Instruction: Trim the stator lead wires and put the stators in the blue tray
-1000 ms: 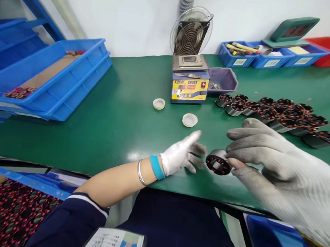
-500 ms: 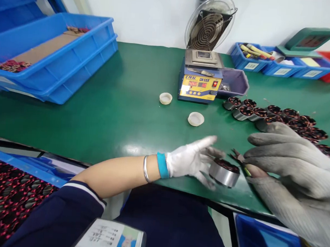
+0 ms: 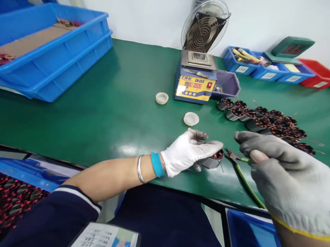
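Note:
My left hand point(image 3: 184, 152), in a white glove, is closed round a motor stator point(image 3: 212, 162), a grey metal ring with copper windings inside. One finger lies across its top edge and hides part of it. Just to the right, diagonal cutters point(image 3: 242, 175) with green handles lie on the table, jaws towards the stator. Above the handles is my right hand point(image 3: 287, 170), in a grey-white glove with a bare thumb tip. Its thumb and fingers are pinched together; whatever may be between them is too small to make out.
Several more wound stators point(image 3: 275, 123) stand in a cluster at the right. Two shallow white caps point(image 3: 191, 119) lie mid-table before a yellow-fronted solder pot point(image 3: 195, 89). Blue bins point(image 3: 268, 74) and a red bin point(image 3: 319, 78) line the back; a large blue crate point(image 3: 74, 56) stands left.
My left hand, spread beside the stator before, has closed round it. My right hand has drawn its fingers into a pinch, and the cutters' handles show more. The view has shifted slightly.

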Demonstrator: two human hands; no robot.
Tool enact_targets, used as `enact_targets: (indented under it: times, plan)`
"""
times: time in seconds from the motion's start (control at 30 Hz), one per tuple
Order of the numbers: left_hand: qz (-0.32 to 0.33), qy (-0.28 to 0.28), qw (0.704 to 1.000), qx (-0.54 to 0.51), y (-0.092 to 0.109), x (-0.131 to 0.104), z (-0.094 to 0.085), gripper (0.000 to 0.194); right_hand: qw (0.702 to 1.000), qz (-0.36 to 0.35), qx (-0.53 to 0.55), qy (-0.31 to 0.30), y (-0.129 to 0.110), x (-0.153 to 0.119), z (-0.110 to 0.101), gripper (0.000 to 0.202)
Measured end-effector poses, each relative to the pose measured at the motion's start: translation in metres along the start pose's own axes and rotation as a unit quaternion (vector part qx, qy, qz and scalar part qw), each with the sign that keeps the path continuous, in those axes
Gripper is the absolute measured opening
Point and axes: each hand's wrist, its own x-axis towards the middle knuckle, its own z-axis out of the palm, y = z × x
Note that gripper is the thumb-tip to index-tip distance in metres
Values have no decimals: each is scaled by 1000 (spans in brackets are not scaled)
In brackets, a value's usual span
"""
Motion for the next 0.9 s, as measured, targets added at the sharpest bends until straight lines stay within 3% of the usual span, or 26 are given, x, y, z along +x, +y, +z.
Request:
enact_targets:
  times: [0.07, 0.1, 0.17, 0.23, 0.27, 0.33, 0.4, 0.47, 0.53, 0.67, 0.77, 0.9]
  plan:
    - [22, 71, 997, -25, 8, -3, 6, 32, 988, 54, 124, 74, 7, 3, -4, 6]
    - [27, 101, 994, -35, 11, -4, 8, 32, 979, 47, 165, 108, 10, 4, -6, 6]
    - [34, 151, 987, -52, 17, -4, 10, 35, 982, -24, 133, 132, 15, 4, -8, 5]
    - [50, 170, 982, -61, 18, -1, 10, 42, 987, -142, -22, 66, 17, 1, -6, 9]
    - [62, 178, 980, -62, 16, 1, 9, 44, 971, -212, -110, 11, 17, -1, -3, 17]
    - [83, 182, 979, -47, 11, 5, 5, 44, 903, -347, -243, -70, 16, -5, 5, 33]
    - [93, 177, 980, -23, 5, 7, 3, 46, 853, -409, -309, -96, 14, -7, 13, 36]
    - [84, 175, 981, -5, 1, 7, 1, 52, 843, -414, -333, -87, 12, -7, 19, 27]
    - [68, 175, 982, -16, 0, 7, 1, 55, 852, -395, -334, -82, 10, -6, 21, 21]
    - [25, 108, 988, -110, 3, 11, -5, 20, 905, -319, -269, -80, -4, -4, 15, 14]
    - [5, 84, 987, -136, 5, 16, -12, 39, 935, -262, -198, -132, -22, -2, 10, 9]
    - [-92, -33, 993, -69, -1, 10, -15, 34, 932, -264, -167, -182, -34, -1, 10, 7]
